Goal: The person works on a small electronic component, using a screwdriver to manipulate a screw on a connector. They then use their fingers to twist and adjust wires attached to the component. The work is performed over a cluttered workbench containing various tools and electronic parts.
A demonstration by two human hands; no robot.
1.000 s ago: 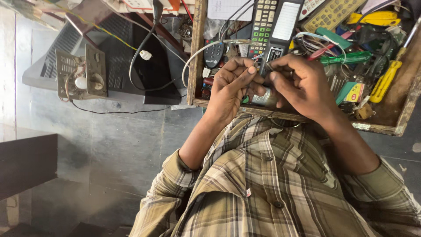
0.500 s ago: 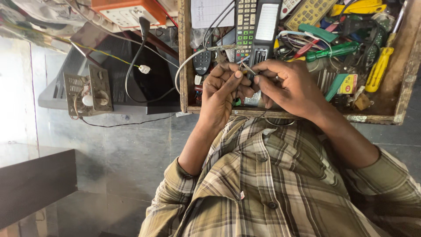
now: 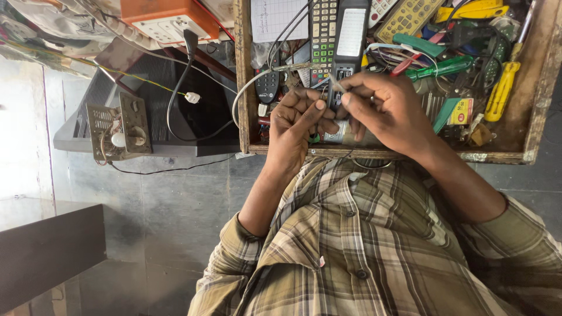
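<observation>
Change since half a second ago: the wooden tray (image 3: 541, 76) and its clutter sit slightly further right in view; both hands remain joined over the tray's near edge, the right hand's fingertips now lifted a little higher against the remote.

Packages, labels, signs:
- Orange box with a white socket panel (image 3: 167, 20) — top left, rectangular, a black plug (image 3: 190, 40) set in it.
- White ruled paper sheet (image 3: 280, 17) — tray's far left corner, handwritten, flat.
- Small yellow-and-red labelled packet (image 3: 462, 111) — tray centre right, just beside a green flat piece.
- Perforated metal plate with knobs (image 3: 120, 130) — on the dark appliance casing (image 3: 193, 117) left of the tray.

Tray contents: black remote with a grey screen panel (image 3: 350, 41), a second remote with coloured keys (image 3: 323, 35), green-handled screwdriver (image 3: 442, 67), yellow-handled screwdriver (image 3: 502, 88), tangled wires.

Hands:
- Left hand (image 3: 298, 126) — fingers curled in, thumb and forefinger pinched on a small part at the remote's lower end; the part itself is too small to tell.
- Right hand (image 3: 386, 111) — fingers closed in a pinch around a thin metal probe (image 3: 335, 82), tip touching the base of the black remote, which lies in the tray just beyond both hands.

Foreground: plaid shirt (image 3: 374, 251).
</observation>
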